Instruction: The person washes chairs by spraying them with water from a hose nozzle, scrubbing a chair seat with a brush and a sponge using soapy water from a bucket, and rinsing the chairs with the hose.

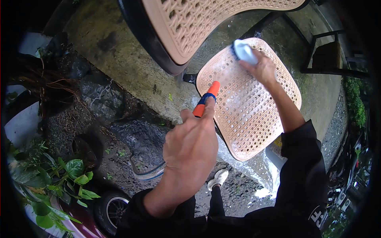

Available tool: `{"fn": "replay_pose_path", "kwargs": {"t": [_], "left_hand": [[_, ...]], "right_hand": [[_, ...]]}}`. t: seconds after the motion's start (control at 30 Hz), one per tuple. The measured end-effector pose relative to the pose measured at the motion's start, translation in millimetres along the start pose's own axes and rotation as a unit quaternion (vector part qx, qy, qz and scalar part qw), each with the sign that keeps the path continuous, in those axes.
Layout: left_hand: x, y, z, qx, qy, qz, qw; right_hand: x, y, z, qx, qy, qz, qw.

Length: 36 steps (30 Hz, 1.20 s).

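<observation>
My left hand (192,139) is wrapped round an orange and blue hose nozzle (206,99), its tip over the left edge of a tan woven-pattern chair seat (254,103). Water and white suds lie on the seat. My right hand (262,69) grips a white and blue scrub brush (245,51), slightly blurred, against the seat near its far edge. The chair's tan backrest (190,27) with its dark frame rises at the upper left of the seat.
A hose (149,174) curves over the wet ground at lower left. Large rocks (139,137), leafy plants (73,170) and a car wheel (115,210) are on the left. Another dark chair (327,55) stands at upper right on the concrete slab (147,75).
</observation>
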<state>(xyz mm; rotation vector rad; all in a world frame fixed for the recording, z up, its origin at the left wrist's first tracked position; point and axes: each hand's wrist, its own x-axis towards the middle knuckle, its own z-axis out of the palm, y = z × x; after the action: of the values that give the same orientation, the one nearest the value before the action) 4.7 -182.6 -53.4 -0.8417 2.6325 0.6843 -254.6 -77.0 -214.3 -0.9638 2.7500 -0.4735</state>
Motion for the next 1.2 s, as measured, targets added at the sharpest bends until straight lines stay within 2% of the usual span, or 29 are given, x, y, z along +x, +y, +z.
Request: {"fn": "replay_pose_path", "kwargs": {"t": [0.03, 0.13, 0.17, 0.23, 0.3, 0.33, 0.37, 0.4, 0.43, 0.47, 0.5, 0.53, 0.57, 0.6, 0.63, 0.7, 0.83, 0.9, 0.93, 0.97, 1.03, 1.07, 1.1, 1.17, 1.2], "left_hand": [[-0.6, -1.7, 0.8, 0.007, 0.006, 0.005, 1.0], [2.4, -2.1, -3.0, -0.003, -0.025, 0.003, 1.0], [4.9, -1.3, -3.1, -0.009, -0.023, 0.004, 1.0], [6.0, -3.0, -2.8, -0.009, -0.028, 0.005, 1.0], [4.9, -1.3, -4.9, -0.001, -0.04, 0.005, 0.999], [6.5, -1.0, -7.1, 0.008, -0.043, 0.006, 0.999], [6.3, -1.3, -7.9, 0.008, -0.042, 0.002, 0.999], [6.7, -1.4, -8.4, 0.008, -0.061, 0.003, 0.998], [7.7, -3.7, -9.2, 0.009, -0.08, 0.004, 0.997], [6.2, -6.7, -9.6, 0.007, -0.085, 0.004, 0.996], [6.5, -9.3, -10.3, 0.011, -0.088, 0.0, 0.996], [7.1, -12.4, -11.3, 0.015, -0.088, -0.007, 0.996], [6.7, -16.7, -10.9, 0.013, -0.088, -0.008, 0.996], [5.2, -22.2, -9.2, 0.016, -0.056, -0.002, 0.998], [3.6, -25.7, -8.0, 0.019, -0.027, 0.005, 0.999], [4.1, -27.4, -13.3, 0.035, -0.033, 0.001, 0.999], [2.6, -28.6, -15.1, 0.065, -0.045, -0.013, 0.997], [2.2, -30.4, -15.9, 0.067, -0.047, -0.013, 0.997], [0.9, -32.4, -16.6, 0.072, -0.053, -0.017, 0.996], [-1.1, -33.8, -19.5, 0.073, -0.056, -0.016, 0.996], [-5.6, -35.4, -25.6, 0.084, -0.046, -0.026, 0.995], [-7.0, -37.6, -25.9, 0.083, -0.052, -0.021, 0.995], [-8.1, -40.8, -26.6, 0.093, -0.052, -0.009, 0.994], [-9.7, -41.9, -27.7, 0.104, -0.046, 0.0, 0.994], [-9.9, -41.6, -27.2, 0.094, -0.021, -0.005, 0.995]], "right_hand": [[13.7, 9.0, -5.1, 0.005, 0.029, 0.109, 0.994], [0.4, -16.2, 6.7, 0.034, 0.025, 0.151, 0.988], [-19.1, -20.4, 25.1, 0.016, 0.05, 0.029, 0.998], [-55.9, -33.9, 33.3, 0.049, 0.015, -0.197, 0.979], [-45.3, -18.0, 18.1, 0.032, -0.067, -0.137, 0.988], [-29.2, -9.6, 6.6, -0.032, -0.053, -0.089, 0.994], [-9.0, 9.3, 4.3, -0.024, 0.01, -0.016, 1.0], [8.1, 12.2, -12.7, -0.057, 0.01, 0.11, 0.992], [18.2, 21.0, -11.7, -0.086, 0.137, 0.057, 0.985], [16.1, 28.3, 0.7, -0.017, 0.077, 0.118, 0.99], [6.7, -2.9, 1.0, 0.049, 0.02, 0.177, 0.983], [-14.3, -29.0, 10.6, 0.005, 0.011, 0.1, 0.995], [-37.3, -43.9, 26.4, 0.091, -0.027, 0.029, 0.995], [-61.1, -63.8, 31.1, 0.116, -0.039, -0.083, 0.989], [-73.4, -73.2, 28.9, 0.077, -0.038, -0.182, 0.979], [-56.0, -62.8, 18.4, 0.074, -0.074, -0.155, 0.982], [-16.8, -57.5, 13.0, 0.077, -0.016, 0.028, 0.997], [-58.7, -65.1, 32.4, 0.14, -0.034, -0.072, 0.987], [-83.8, -69.7, 31.7, 0.096, -0.055, -0.152, 0.982], [-99.0, -74.6, 22.0, 0.064, -0.078, -0.188, 0.977], [-82.2, -68.0, 17.2, 0.089, -0.113, -0.149, 0.978], [-66.3, -72.0, 18.1, 0.091, -0.122, -0.09, 0.984], [-51.1, -78.9, 22.1, 0.065, -0.101, -0.091, 0.989], [-38.4, -94.6, 32.1, 0.089, -0.05, -0.007, 0.995], [-48.4, -92.7, 33.9, 0.102, -0.04, 0.001, 0.994]]}}
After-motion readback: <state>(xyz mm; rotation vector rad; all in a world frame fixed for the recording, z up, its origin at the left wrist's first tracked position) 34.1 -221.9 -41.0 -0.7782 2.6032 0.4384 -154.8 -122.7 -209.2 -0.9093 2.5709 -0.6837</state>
